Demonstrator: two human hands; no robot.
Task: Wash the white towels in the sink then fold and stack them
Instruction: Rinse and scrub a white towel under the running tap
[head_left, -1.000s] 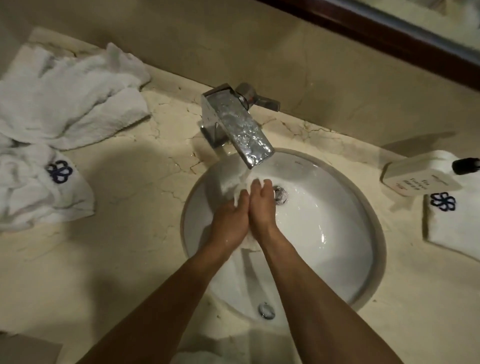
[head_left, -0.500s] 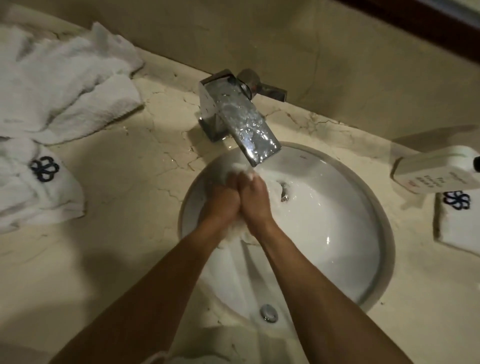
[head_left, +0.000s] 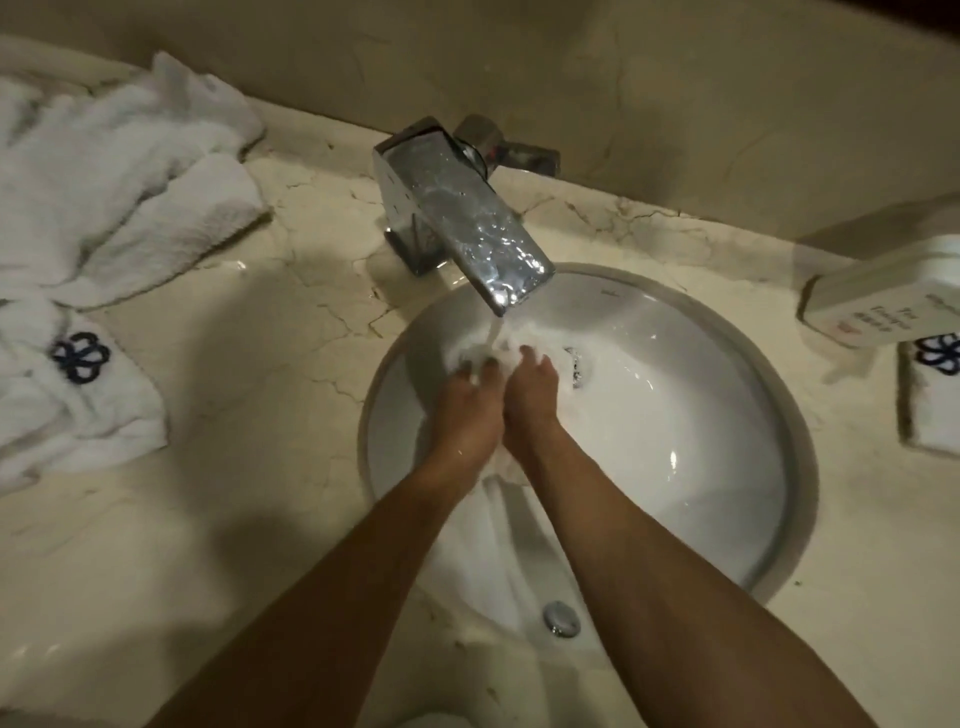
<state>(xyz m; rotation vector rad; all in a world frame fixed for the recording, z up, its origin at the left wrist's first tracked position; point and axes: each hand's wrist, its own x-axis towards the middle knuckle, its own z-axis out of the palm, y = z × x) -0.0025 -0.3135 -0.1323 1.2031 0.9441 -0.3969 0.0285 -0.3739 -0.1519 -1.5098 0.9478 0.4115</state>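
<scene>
A wet white towel (head_left: 480, 349) is bunched in the round white sink (head_left: 717, 467), right under the water running from the chrome faucet (head_left: 462, 223). My left hand (head_left: 462, 410) and my right hand (head_left: 530, 400) lie side by side on it, fingers curled into the cloth, gripping it. Part of the towel trails down the basin between my forearms. Most of the cloth is hidden under my hands.
A heap of white towels (head_left: 104, 171) lies at the far left, one with a dark flower emblem (head_left: 80, 357). A folded emblem towel (head_left: 935, 400) and a white box (head_left: 883, 301) sit at the right edge. The marble counter (head_left: 234, 493) surrounds the sink.
My hands have worked the towel back and forth under the spout: first drawn left and clenched, now a little right with fingers spread over the cloth. The camera has shifted slightly.
</scene>
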